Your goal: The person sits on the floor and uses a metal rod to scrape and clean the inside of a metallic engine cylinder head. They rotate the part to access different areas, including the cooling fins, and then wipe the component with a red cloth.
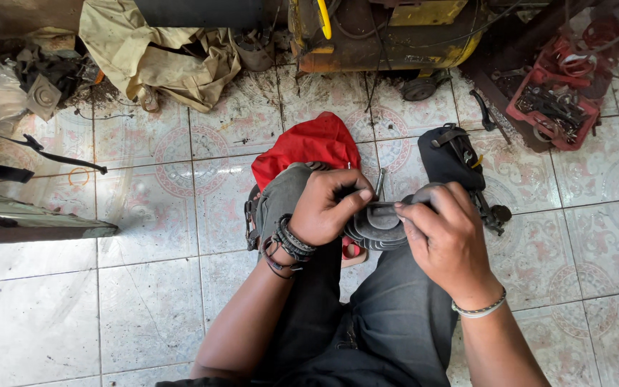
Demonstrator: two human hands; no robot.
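Observation:
My left hand [329,206], with dark cord bracelets on the wrist, grips the left side of a dark ribbed rubber piece [375,228] held over my knees. My right hand [445,236], wearing a thin silver bracelet, holds the right side of the same piece, its fingers curled over the top edge. A thin metal tool [380,182] sticks up just behind the piece between my hands. My legs in dark grey trousers [388,315] fill the lower middle.
A red cloth [309,145] lies on the patterned tile floor [145,287] ahead of my feet. A black pouch [453,154] sits to its right. A red tray of metal parts [557,107] stands at top right, a yellow machine [388,36] and beige tarp [159,57] behind.

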